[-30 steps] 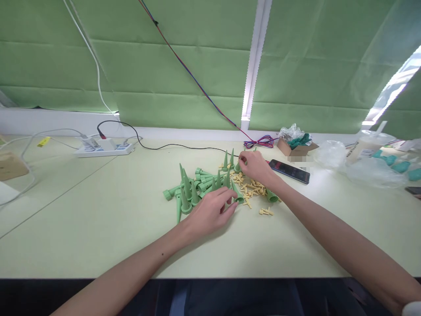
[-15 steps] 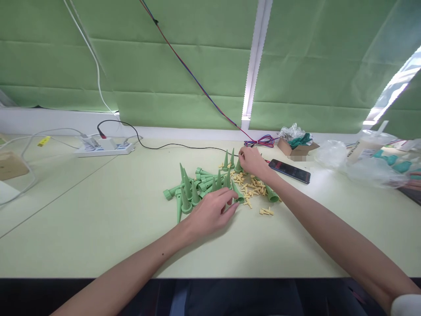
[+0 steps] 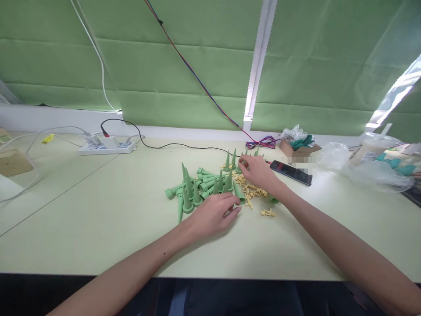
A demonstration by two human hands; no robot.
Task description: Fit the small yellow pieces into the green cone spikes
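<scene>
My left hand [image 3: 215, 213] rests at the near side of a heap of green plastic cone-shaped spikes [image 3: 187, 204], some upright on wide collars, others lying down. Its fingers are loosely curved, with a gap to the thumb, next to a tilted green spike [image 3: 238, 193]. Farther back, my right hand [image 3: 258, 170] hovers over small pale-yellow plastic pieces [image 3: 253, 192], close to upright green spikes [image 3: 234, 160]. The right fingertips are pinched together; whatever lies between them is hidden.
A black phone [image 3: 291, 172] lies right of my right hand. Behind it are a coiled red-blue wire [image 3: 263, 142] and a small cardboard box [image 3: 300, 151]. Plastic bags and a drink cup [image 3: 370, 147] stand at right, a power strip [image 3: 107, 148] at back left.
My right hand has come slightly toward me, from the rear spikes to above the yellow pieces, uncovering spikes behind it. My left hand has barely moved. The view has shifted slightly.
</scene>
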